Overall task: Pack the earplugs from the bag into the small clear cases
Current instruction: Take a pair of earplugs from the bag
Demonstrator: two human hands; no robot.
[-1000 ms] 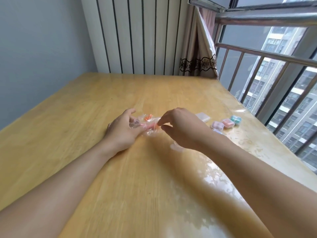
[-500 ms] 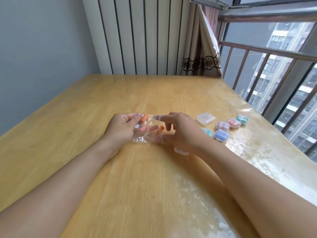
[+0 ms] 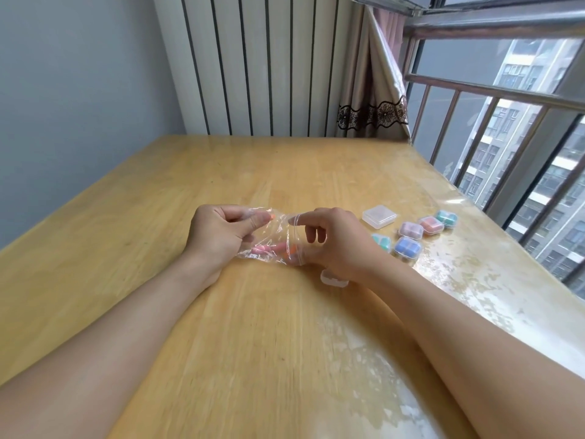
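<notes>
A small clear zip bag (image 3: 274, 236) hangs between both hands above the wooden table (image 3: 221, 327). Pink and orange earplugs (image 3: 272, 249) lie in its lower part. My left hand (image 3: 218, 234) pinches the bag's closed end. My right hand (image 3: 332, 242) holds the bag's mouth stretched open, index finger at the top of the zip rim and thumb at the bottom. A clear case (image 3: 333, 278) lies on the table, partly hidden under my right wrist.
Right of my hands stand several small cases: an empty clear one (image 3: 379, 216), then filled ones, pink (image 3: 410, 230), red (image 3: 430, 225), teal (image 3: 446, 218), blue (image 3: 407, 247) and a second teal (image 3: 380, 240). The table's right edge meets a window railing (image 3: 493, 90).
Both hands have lifted the bag off the table and pulled it out. My right hand went from pinching its edge to spreading the mouth open. The earplugs slid to the bottom.
</notes>
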